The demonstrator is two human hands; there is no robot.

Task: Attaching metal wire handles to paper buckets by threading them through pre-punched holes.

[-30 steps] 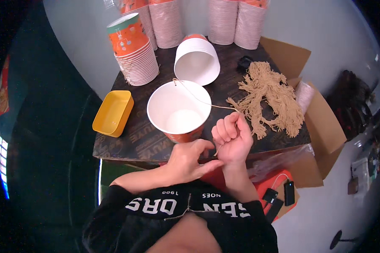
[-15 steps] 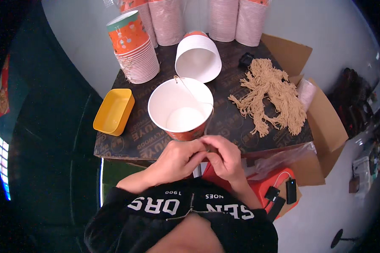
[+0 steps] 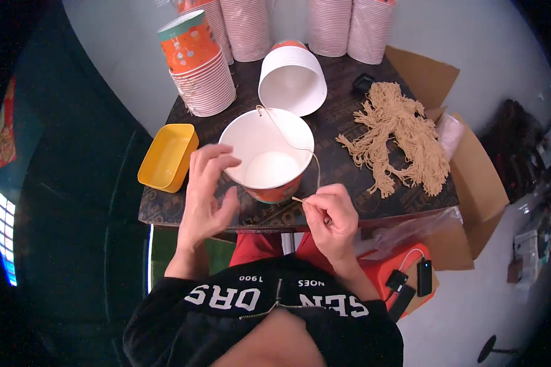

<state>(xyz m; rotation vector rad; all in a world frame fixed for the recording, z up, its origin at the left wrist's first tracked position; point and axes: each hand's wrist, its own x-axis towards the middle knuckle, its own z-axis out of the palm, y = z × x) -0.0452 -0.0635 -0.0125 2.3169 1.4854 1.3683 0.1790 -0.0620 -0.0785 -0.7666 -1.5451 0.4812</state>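
Observation:
A round paper bucket (image 3: 269,144), white inside and orange-red with a green band outside, stands upright at the near side of the table. A thin tan cord (image 3: 318,165) is fastened at its far rim, crosses over the mouth and hangs down on the right. Its end is pinched between the fingertips of my right hand (image 3: 333,217), just in front of the bucket. My left hand (image 3: 208,189) is open and holds nothing, its spread fingers raised by the bucket's left rim.
Beyond it another white bucket (image 3: 292,85) lies on its side. A stack of orange buckets (image 3: 202,82) and a yellow tray (image 3: 168,158) are at left, a bundle of tan cords (image 3: 404,137) at right. Wrapped stacks (image 3: 330,27) line the back; a cardboard box (image 3: 477,183) adjoins the table.
My hands, together in front of the bucket before, have parted. The left went up and left and opened; the right moved slightly right, keeping the cord end.

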